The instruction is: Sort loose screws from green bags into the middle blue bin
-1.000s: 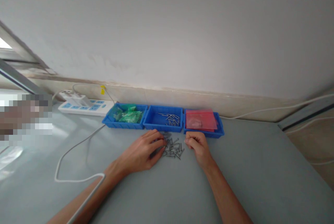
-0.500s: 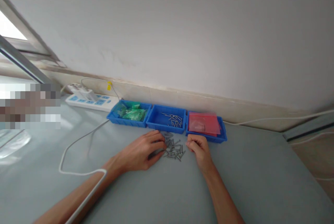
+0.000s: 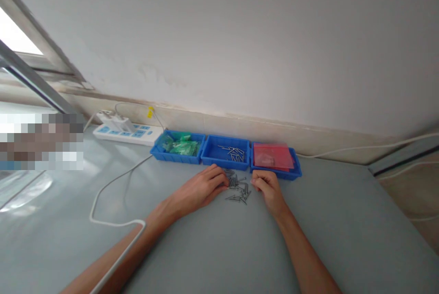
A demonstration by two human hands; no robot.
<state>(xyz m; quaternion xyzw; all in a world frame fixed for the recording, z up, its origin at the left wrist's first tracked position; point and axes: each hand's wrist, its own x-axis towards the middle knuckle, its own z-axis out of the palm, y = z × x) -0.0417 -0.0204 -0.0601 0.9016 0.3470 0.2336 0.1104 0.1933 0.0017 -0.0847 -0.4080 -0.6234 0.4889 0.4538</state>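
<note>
A loose pile of small metal screws (image 3: 238,189) lies on the grey table (image 3: 219,248) in front of three blue bins. My left hand (image 3: 202,189) rests palm down at the pile's left side, fingers curled with the tips among the screws. My right hand (image 3: 269,189) sits at the pile's right side, fingers curled into a loose fist; whether it holds anything is hidden. The middle blue bin (image 3: 224,162) holds a few screws. The left blue bin (image 3: 174,156) holds green plastic pieces. The right blue bin (image 3: 291,174) holds red translucent bags.
A white power strip (image 3: 126,133) lies along the wall at the back left, and its white cable (image 3: 113,184) loops across the table and over my left forearm. Another white cable (image 3: 360,147) runs along the back right. A blurred patch covers the far left.
The view has shifted so the bins and hands sit a little further right and higher. My left fingers have curled closer into the screws. My right hand keeps its closed pose.
</note>
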